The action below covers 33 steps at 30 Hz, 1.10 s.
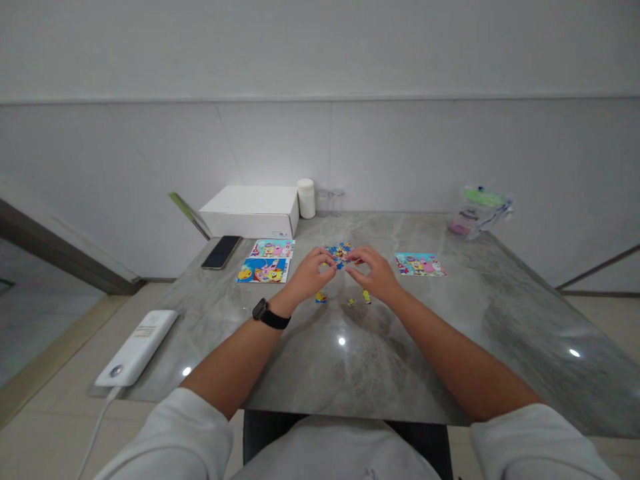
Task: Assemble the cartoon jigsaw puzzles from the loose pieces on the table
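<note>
Over the middle of the grey table, both of my hands hover close to a small heap of blue and yellow jigsaw puzzle pieces (341,249). My left hand (311,273), with a black watch (270,315) on its wrist, is curled with thumb and forefinger together; anything between them is too small to make out. My right hand (376,275) is at the heap's right side, thumb and forefinger apart. Nearer to me lie a yellow and blue puzzle piece (321,297), a tiny yellow piece (351,303) and another yellow piece (367,297).
Two cartoon picture cards, an upper card (273,249) and a lower card (263,271), lie left; another card (420,264) lies right. Around them are a phone (221,253), white box (250,207), white bottle (307,199), clear jar (337,202), plastic bag (480,212) and corded white device (137,347).
</note>
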{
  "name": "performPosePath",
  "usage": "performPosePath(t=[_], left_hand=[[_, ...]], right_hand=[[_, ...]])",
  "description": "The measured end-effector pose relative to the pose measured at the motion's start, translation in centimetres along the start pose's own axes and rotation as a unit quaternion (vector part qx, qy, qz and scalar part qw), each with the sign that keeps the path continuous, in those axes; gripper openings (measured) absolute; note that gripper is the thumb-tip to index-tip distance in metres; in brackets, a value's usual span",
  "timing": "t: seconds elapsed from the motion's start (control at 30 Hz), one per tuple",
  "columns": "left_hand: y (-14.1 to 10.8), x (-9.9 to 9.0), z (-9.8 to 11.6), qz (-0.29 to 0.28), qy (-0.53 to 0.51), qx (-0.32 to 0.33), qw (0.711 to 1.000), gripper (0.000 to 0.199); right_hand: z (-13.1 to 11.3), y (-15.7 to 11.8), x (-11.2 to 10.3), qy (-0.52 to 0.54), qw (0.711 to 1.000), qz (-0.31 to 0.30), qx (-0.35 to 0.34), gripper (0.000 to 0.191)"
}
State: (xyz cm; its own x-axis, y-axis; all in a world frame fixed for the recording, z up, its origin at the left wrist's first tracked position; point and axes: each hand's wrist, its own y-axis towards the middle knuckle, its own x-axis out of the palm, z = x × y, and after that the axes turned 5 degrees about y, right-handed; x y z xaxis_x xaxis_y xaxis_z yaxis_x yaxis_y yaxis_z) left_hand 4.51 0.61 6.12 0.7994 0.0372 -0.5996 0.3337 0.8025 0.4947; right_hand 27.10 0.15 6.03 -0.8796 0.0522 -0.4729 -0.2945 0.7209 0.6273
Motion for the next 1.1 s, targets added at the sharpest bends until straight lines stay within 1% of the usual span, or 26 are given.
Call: performPosePath(t=[0.07, 0.17, 0.3, 0.43, 0.5, 0.63, 0.73, 0.83, 0.9, 1.0, 1.1], left_hand=[[-1.7, 0.3, -0.2, -0.016, -0.021, -0.022, 0.999, 0.008], [-4.0, 0.8, -0.7, -0.038, -0.027, -0.051, 0.998, 0.008], [-5.6, 1.2, -1.2, -0.062, -0.02, -0.079, 0.995, 0.009], [-5.8, 1.3, -1.0, -0.082, -0.041, -0.062, 0.994, 0.008], [-5.9, 1.3, -0.8, -0.08, -0.051, -0.061, 0.994, 0.007], [-5.9, 1.2, -0.4, -0.073, -0.063, -0.077, 0.992, 0.009], [-5.9, 1.0, -0.2, -0.074, -0.072, -0.085, 0.991, 0.009], [-6.0, 1.1, -0.2, -0.073, -0.08, -0.086, 0.99, 0.009], [-6.0, 1.3, -0.3, -0.072, -0.079, -0.081, 0.991, 0.008], [-6.1, 1.5, -0.3, -0.065, -0.066, -0.071, 0.993, 0.007], [-6.1, 1.1, -0.4, -0.066, -0.029, -0.047, 0.996, 0.007]], right_hand=[[-0.3, -1.8, 0.7, -0.021, 0.999, 0.006, -0.048, 0.019], [-0.1, -4.0, 2.1, -0.063, 0.994, 0.007, -0.085, 0.013], [0.2, -5.4, 3.2, -0.13, 0.985, -0.033, -0.108, 0.012], [0.3, -5.4, 3.3, -0.146, 0.98, -0.044, -0.13, 0.011], [0.2, -5.3, 3.3, -0.146, 0.979, -0.05, -0.131, 0.01], [0.1, -5.3, 3.4, -0.128, 0.981, -0.066, -0.132, 0.009], [0.1, -5.4, 3.5, -0.109, 0.982, -0.06, -0.139, 0.01], [0.1, -5.4, 3.6, -0.103, 0.983, -0.039, -0.148, 0.01], [0.0, -5.4, 3.7, -0.107, 0.981, -0.031, -0.157, 0.01], [-0.1, -5.4, 3.6, -0.116, 0.977, -0.041, -0.172, 0.01], [-0.1, -5.3, 3.5, -0.126, 0.977, -0.047, -0.163, 0.009]])
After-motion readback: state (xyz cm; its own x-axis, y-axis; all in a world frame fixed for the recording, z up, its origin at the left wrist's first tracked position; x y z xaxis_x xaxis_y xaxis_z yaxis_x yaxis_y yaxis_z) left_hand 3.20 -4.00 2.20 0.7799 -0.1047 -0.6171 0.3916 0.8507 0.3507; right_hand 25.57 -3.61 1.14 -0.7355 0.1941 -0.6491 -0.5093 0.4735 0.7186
